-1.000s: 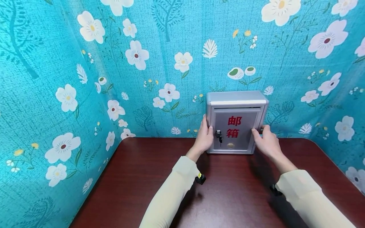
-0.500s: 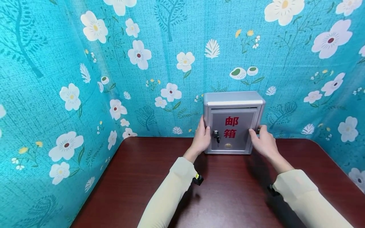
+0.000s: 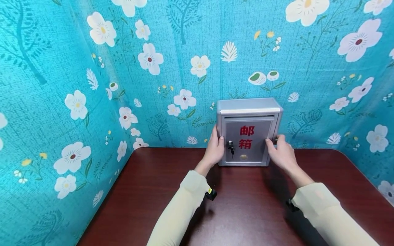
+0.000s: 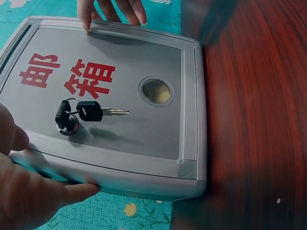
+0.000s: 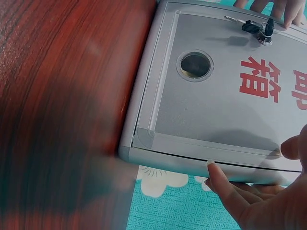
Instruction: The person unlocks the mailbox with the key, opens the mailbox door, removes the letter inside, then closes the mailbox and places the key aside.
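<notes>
A silver metal mailbox [image 3: 257, 123] with red characters stands upright at the back of the table. My left hand [image 3: 214, 150] grips its left side, thumb by the front edge and fingers along the side. Gripping the right side, my right hand [image 3: 282, 152] has its thumb on the front edge; some of its fingers are partly hidden beyond the side. In the left wrist view, keys [image 4: 91, 111] hang from the lock on the door, near my left thumb. A small round window [image 5: 194, 65] shows low on the door in the right wrist view.
The dark red-brown table [image 3: 147, 198] extends in front of the mailbox and to both sides. Behind it and at the left hangs a turquoise flowered curtain [image 3: 172, 130]. A narrow slot [image 3: 249, 118] runs across the upper front of the mailbox.
The mailbox has shifted slightly left along the table, with both hands moving along with it. Their hold looks the same. The head view has also shifted a little.
</notes>
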Available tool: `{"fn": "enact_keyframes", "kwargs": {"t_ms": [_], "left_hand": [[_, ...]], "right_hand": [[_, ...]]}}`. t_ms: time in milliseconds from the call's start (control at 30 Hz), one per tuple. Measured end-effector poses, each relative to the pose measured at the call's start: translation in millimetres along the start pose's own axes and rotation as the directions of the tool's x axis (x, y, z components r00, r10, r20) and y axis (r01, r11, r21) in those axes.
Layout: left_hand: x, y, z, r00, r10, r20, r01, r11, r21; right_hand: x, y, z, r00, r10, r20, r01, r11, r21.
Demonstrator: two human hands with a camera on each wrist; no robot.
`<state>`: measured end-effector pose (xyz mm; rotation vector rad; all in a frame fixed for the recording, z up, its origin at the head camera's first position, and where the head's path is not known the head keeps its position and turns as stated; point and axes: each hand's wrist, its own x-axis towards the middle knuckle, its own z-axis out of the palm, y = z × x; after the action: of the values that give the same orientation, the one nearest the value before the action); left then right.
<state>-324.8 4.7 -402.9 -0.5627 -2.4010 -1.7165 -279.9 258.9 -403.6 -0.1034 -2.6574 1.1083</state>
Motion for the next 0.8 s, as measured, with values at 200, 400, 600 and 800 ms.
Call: {"fn": "enact_keyframes", "kwargs": {"t_ms": [200,400,600,800], "left_hand": [[-0.6,-0.2,-4.8,1.0,-0.007,0.007,0.007,1.0,0.009],[-2.9,-2.8,-8.7,1.0,0.001,-0.003,-0.001,1.0,0.006],[-6.2,-2.1,-13.0,1.0,-0.012,-0.005,0.012,1.0,0.018],[-7.4,-3.3,-17.7,1.0,-0.014,-0.013,0.015,1.0,0.014]], "right_hand": [[0.6,-3.2,2.9,1.0,-0.006,-0.016,0.006,1.0,-0.006],[0.7,-4.0,6.4,0.999,-0.032,-0.035,0.032,0.999,-0.018],[-0.6,-8.3,8.5,0.999,-0.034,-0.027,0.034,0.999,-0.006],[0.0,-12.1,11.3,0.999,-0.038,-0.024,0.038,0.999,0.003]]}}
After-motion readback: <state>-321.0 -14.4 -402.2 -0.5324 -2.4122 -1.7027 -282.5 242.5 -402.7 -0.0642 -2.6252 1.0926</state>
